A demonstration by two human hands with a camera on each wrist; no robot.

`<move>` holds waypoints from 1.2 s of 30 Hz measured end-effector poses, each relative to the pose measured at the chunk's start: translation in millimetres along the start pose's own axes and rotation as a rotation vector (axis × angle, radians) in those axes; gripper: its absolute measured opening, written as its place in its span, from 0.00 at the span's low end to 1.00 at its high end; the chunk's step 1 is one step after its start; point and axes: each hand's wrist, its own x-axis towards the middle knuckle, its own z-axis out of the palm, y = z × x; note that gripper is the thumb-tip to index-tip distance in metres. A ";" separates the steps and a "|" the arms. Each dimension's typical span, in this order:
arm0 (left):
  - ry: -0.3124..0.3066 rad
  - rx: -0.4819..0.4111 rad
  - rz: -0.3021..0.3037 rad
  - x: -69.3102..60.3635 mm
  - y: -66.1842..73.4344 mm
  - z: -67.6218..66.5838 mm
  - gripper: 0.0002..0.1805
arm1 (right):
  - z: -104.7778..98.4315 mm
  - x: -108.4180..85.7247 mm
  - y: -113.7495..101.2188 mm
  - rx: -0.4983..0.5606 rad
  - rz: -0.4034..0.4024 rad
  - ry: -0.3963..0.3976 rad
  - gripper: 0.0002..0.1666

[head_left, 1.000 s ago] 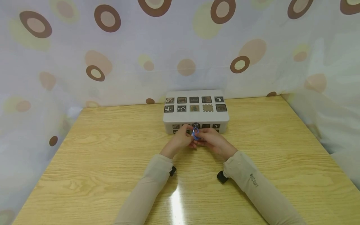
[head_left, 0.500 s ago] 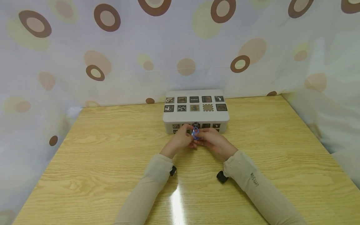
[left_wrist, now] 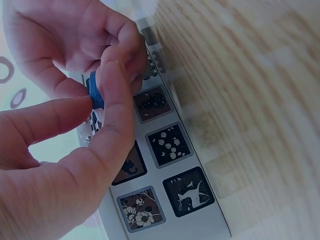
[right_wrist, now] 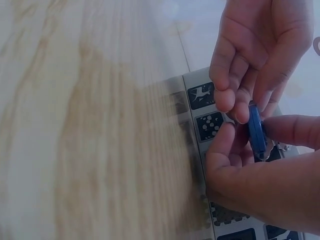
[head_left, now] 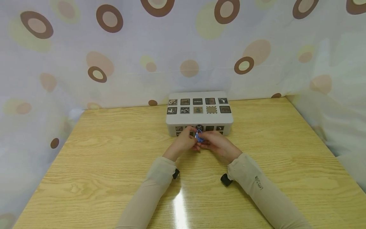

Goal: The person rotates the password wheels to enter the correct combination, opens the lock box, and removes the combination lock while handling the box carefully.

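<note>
A small blue padlock (head_left: 199,138) with a looped top is at the clasp in the middle of the box's front. Whether its loop passes through the clasp is too small to tell. My left hand (head_left: 183,140) pinches it from the left, thumb and forefinger against its blue body (left_wrist: 94,91) in the left wrist view. From the other side my right hand (head_left: 218,143) holds it between thumb and curled fingers; the right wrist view shows the padlock (right_wrist: 257,131) edge-on. Behind both hands stands the white box (head_left: 199,118), lid down, decorated with dark picture squares.
The box sits at the back of a wood-grain table (head_left: 120,143), close to a white curtain (head_left: 160,57) with brown and beige circles. Black wrist straps (head_left: 226,180) show below both sleeves. A light streak reflects off the table between the forearms.
The blue padlock has turned slightly between the fingers, and more of its lower part shows. My right fingers have shifted a little on it; the left hand and the box stay put.
</note>
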 end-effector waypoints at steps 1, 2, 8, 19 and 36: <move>0.000 0.002 0.000 -0.2 0.3 0.0 0.21 | -0.1 0.4 0.4 -0.007 -0.003 -0.003 0.13; 0.000 0.003 -0.002 -0.7 0.6 0.0 0.21 | -0.2 0.7 0.7 -0.014 -0.004 -0.005 0.14; 0.003 -0.003 0.012 -0.7 2.7 -0.3 0.20 | 0.1 1.9 -0.2 -0.005 -0.008 0.002 0.15; 0.001 0.003 0.017 -0.8 4.4 -0.9 0.20 | 2.3 -2.2 -4.5 0.021 -0.012 0.012 0.20; -0.002 0.015 -0.003 -0.9 1.2 0.1 0.21 | 0.6 -3.0 -0.3 0.086 0.012 0.007 0.08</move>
